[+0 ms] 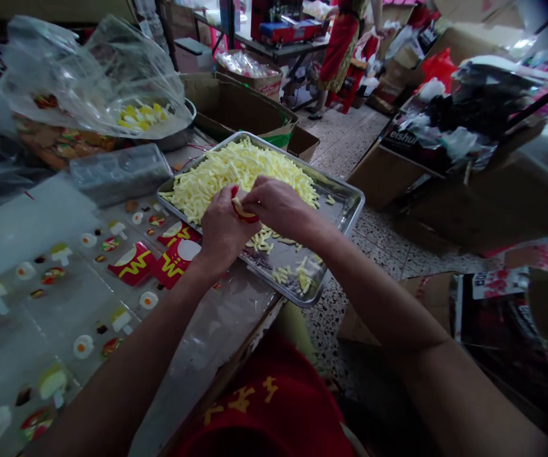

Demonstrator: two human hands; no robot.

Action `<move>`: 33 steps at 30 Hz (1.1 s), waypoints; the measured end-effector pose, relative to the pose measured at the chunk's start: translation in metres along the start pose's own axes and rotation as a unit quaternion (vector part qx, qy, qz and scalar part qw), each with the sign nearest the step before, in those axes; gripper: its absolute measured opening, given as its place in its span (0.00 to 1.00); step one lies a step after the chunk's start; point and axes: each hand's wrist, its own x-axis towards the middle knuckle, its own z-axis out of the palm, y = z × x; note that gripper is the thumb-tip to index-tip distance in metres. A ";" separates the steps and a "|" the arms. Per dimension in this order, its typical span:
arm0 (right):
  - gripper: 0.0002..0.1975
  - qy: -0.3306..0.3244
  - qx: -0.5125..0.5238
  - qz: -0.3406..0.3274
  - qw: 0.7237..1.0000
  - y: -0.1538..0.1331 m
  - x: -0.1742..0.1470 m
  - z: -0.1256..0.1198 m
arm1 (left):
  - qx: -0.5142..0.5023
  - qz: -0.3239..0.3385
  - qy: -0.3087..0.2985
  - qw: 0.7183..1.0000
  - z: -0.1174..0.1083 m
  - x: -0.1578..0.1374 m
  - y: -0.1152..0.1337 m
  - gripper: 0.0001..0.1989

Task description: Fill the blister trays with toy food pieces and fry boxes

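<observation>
Before you stands the table (126, 355) under glossy plastic printed with eggs and ice pops, carrying one rectangular, shiny metal tray (338, 219) whose near corner overhangs the edge. In it rise slim, matte, pale-yellow sticks (240, 165), heaped, too many to count. Your right hand (278, 206) arches palm down, fingertips bunched; I can't tell whether that grip holds a stick. Your left hand (223, 228) has its grip curled closed around one red, curved-mouthed pouch (247, 216), above the tray. Beside the tray lie three flat red pouches with yellow zigzags (133, 265)
</observation>
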 end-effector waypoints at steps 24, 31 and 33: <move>0.15 -0.044 -0.019 -0.034 0.998 0.045 -0.047 0.062 | -0.063 -0.049 0.023 0.997 -0.006 -0.009 -0.037 0.34; 0.10 -0.015 0.027 0.023 0.999 0.061 -0.070 0.086 | -0.042 -0.066 0.005 0.997 -0.023 -0.020 -0.038 0.35; 0.10 0.046 0.150 0.072 0.985 0.064 -0.078 0.081 | -0.034 -0.075 0.004 0.997 -0.027 -0.022 -0.039 0.35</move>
